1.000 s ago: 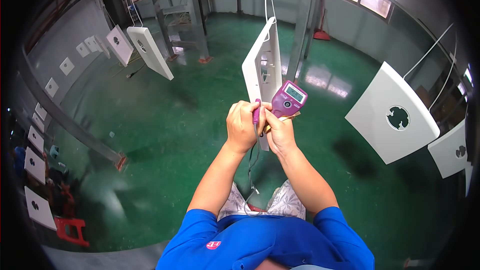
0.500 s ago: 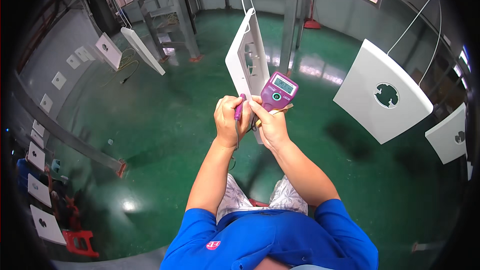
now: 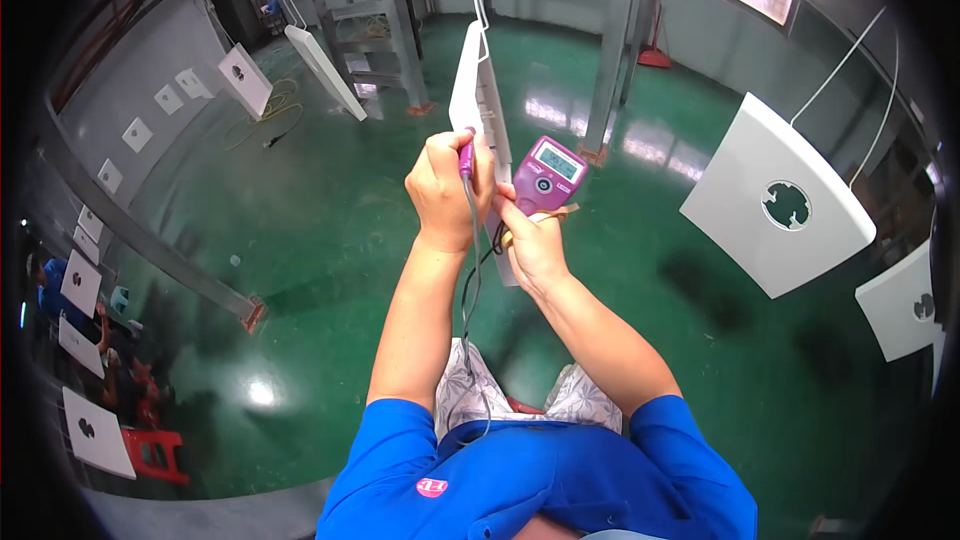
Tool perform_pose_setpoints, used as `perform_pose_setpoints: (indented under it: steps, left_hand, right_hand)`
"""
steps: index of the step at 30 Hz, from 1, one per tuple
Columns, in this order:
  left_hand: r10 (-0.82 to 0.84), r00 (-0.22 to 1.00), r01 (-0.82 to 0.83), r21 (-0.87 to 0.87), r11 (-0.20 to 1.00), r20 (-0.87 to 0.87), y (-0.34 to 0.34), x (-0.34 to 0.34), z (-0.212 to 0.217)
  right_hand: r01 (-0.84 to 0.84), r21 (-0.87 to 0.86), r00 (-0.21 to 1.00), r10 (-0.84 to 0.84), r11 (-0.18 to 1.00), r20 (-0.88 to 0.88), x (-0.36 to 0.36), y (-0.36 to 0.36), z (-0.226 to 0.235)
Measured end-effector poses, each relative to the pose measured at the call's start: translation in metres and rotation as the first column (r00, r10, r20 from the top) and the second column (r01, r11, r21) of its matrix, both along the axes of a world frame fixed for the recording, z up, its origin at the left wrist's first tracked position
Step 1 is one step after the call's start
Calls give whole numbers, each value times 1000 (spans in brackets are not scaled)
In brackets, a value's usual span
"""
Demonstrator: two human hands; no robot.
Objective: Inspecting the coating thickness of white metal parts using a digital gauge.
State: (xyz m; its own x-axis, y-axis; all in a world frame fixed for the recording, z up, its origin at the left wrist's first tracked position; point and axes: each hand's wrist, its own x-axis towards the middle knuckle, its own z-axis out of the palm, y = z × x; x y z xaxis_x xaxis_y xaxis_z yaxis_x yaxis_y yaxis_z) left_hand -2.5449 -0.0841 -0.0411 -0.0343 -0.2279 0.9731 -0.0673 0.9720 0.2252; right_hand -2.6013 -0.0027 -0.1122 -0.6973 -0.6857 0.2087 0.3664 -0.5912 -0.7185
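A white panel (image 3: 466,80) hangs in front of me on a white wire hook, turned nearly edge-on. My left hand (image 3: 446,185) is closed round a purple pen-shaped probe (image 3: 467,155), its tip against the panel's left face. A grey cable (image 3: 472,270) runs down from the probe in a loop toward my lap. In my right hand (image 3: 535,245) is a purple handheld coating thickness gauge (image 3: 545,180) with a lit display and a round button, its strap over the fingers. The right hand sits by the panel's right edge; some of its fingers are hidden.
Another white panel with a round cutout (image 3: 770,195) hangs at right, with more beyond it. Several panels hang along the left. A steel post (image 3: 610,70) and a diagonal beam (image 3: 170,250) stand nearby. A person in blue (image 3: 52,285) is by a red stool (image 3: 155,455) at far left.
The panel has turned more edge-on. My left hand and the probe have moved up and left along its face. The gauge stays in my right hand, and the view has shifted slightly.
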Motion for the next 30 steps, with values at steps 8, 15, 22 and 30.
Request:
perform_pose_setpoints:
  steps: [8,15,22,30]
  left_hand:
    - [-135,991,134,44,990,4,7,10,-4]
    - [-479,876,368,565,738,55,61,59,-97]
    - [-769,631,429,872,235,-103,148,91,-164]
    - [-920,389,261,963,66,-42,239,94,-177]
  right_hand:
    - [10,38,980,-2,999,-199,-11,8,12]
    - [84,259,906,34,962,-422,-23,61,-37]
    - [-181,552,815,438,814,-379,22,192,-106]
    - [-77,633,940,268,770,-212,62,305,-139]
